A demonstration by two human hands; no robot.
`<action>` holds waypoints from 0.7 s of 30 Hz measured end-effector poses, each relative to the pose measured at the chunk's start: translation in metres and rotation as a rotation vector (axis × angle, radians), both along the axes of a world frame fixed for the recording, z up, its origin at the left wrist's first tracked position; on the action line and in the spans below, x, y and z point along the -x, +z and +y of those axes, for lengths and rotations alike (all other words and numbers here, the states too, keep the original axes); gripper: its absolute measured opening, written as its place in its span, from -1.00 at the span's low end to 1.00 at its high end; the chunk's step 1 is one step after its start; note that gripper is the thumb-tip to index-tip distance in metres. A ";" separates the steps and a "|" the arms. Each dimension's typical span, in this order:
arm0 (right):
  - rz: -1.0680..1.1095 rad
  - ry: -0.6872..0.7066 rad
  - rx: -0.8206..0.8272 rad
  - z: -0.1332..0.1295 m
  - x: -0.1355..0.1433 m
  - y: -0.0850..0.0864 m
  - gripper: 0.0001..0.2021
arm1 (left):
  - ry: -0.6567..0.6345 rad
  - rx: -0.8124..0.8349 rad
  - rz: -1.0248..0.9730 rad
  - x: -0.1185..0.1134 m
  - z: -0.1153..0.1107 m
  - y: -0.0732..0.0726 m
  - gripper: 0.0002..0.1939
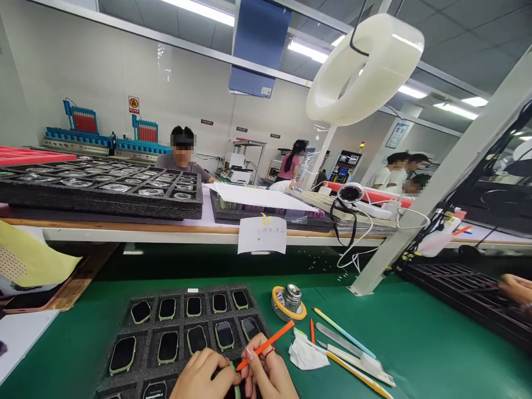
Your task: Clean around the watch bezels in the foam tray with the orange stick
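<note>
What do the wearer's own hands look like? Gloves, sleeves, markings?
Both are bare: no gloves on the left hand or the right hand. No sleeves or cables show on either; the picture's lower edge cuts off the forearms. The right has a thin, dark reddish band on it, too small to tell what kind. No markings can be made out.

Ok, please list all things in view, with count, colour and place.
foam tray: one, black, on bench
watches: at least twelve, green-framed, in foam tray
tape roll: one, yellow-orange, right of foam tray
jar: one, silvery, at tape roll
tissue: one, white, right of foam tray
thin tools: several, mixed colours, beside tissue
stick: one, orange, in right hand
shelf tray: one, black, shelf's left
note: one, white, on shelf edge
ring: one, white, overhead
people: at least five, mixed clothing, background
left hand, right hand: two, bare, over foam tray
</note>
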State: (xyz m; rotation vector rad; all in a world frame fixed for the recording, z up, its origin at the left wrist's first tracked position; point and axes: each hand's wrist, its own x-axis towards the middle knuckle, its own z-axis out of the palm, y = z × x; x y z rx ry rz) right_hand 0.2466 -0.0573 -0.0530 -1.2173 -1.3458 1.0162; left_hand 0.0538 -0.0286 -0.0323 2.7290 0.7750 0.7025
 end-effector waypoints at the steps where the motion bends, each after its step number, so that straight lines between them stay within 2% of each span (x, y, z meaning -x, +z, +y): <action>1: -0.012 0.001 -0.003 -0.001 0.000 0.001 -0.43 | 0.026 0.084 0.019 -0.001 -0.001 0.004 -0.69; 4: -0.051 0.001 -0.015 -0.004 0.001 0.004 -0.47 | 0.117 0.352 0.073 -0.005 -0.006 0.023 -0.57; 7: -0.090 0.007 -0.027 -0.009 0.002 0.012 -0.52 | 0.159 0.494 0.107 -0.009 -0.008 0.037 -0.54; 9: -0.108 0.014 -0.038 -0.012 0.002 0.020 -0.54 | 0.157 0.512 0.111 -0.010 -0.009 0.038 -0.54; 16: -0.148 0.051 -0.080 -0.012 0.003 0.037 -0.55 | 0.117 0.417 0.007 -0.003 -0.005 0.018 -0.56; 21: -0.161 0.056 -0.083 -0.012 0.003 0.038 -0.54 | 0.102 0.437 0.014 -0.002 -0.009 0.030 -0.60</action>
